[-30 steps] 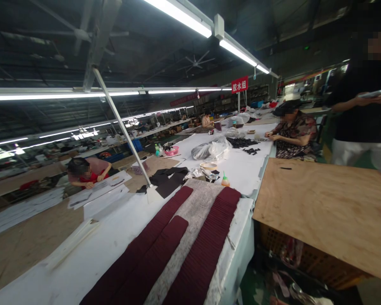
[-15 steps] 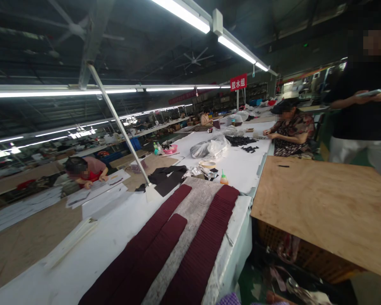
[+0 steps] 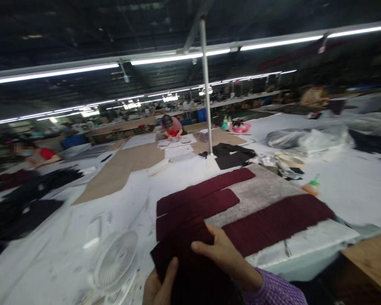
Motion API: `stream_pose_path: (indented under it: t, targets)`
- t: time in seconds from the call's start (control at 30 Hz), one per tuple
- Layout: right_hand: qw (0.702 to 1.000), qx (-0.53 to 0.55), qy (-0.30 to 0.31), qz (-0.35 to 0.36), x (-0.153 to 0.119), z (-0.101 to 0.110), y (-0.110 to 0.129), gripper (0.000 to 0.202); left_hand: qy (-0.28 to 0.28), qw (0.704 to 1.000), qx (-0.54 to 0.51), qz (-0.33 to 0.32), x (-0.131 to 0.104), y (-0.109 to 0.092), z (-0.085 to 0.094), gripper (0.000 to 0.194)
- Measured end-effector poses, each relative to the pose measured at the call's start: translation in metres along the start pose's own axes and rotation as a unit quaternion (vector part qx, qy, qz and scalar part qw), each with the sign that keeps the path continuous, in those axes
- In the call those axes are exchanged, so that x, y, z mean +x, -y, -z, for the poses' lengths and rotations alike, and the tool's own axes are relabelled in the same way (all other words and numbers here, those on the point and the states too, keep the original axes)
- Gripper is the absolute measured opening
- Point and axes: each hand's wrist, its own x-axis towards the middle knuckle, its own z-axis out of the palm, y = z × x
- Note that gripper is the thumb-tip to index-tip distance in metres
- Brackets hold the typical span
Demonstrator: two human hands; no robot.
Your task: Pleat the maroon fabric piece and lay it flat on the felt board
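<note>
A dark maroon fabric piece is held up at the bottom centre. My left hand grips its left edge, thumb on top. On its upper right side my right hand, below a purple checked sleeve, grips it with the thumb across the cloth. Beyond it, rows of maroon strips lie on a grey speckled board. Nearer the table's edge lies another overlapping maroon row, just right of my right hand.
A white fan stands at lower left. A metal pole rises from the white table. Behind the board are black cloth, a glue bottle and plastic bags. People work across the table and at far left.
The view has swung left, bringing in the fan and the left part of the table. Both my hands now show, holding the maroon fabric piece.
</note>
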Motion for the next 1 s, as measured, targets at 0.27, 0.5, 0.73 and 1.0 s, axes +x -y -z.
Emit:
stream_pose_path:
  t: [0.27,0.5,0.73,1.0]
  targets:
    - [0.997,-0.067,-0.014,-0.036,0.006,-0.005,0.003,0.037,0.046,0.988,-0.139,0.040,-0.012,0.002,0.004,0.050]
    - [0.993,-0.083,-0.059,0.056,0.004,-0.001,-0.003,0.063,0.066,0.955,-0.262,0.124,-0.021,-0.017,-0.001,0.055]
    - [0.994,-0.103,-0.007,-0.044,-0.006,0.010,0.017,0.041,0.124,0.943,-0.287,0.114,-0.021,-0.021,0.005,0.051]
    - [0.985,-0.166,-0.052,0.005,-0.017,0.006,0.019,0.023,0.139,0.945,-0.282,0.094,-0.022,-0.017,-0.003,0.046]
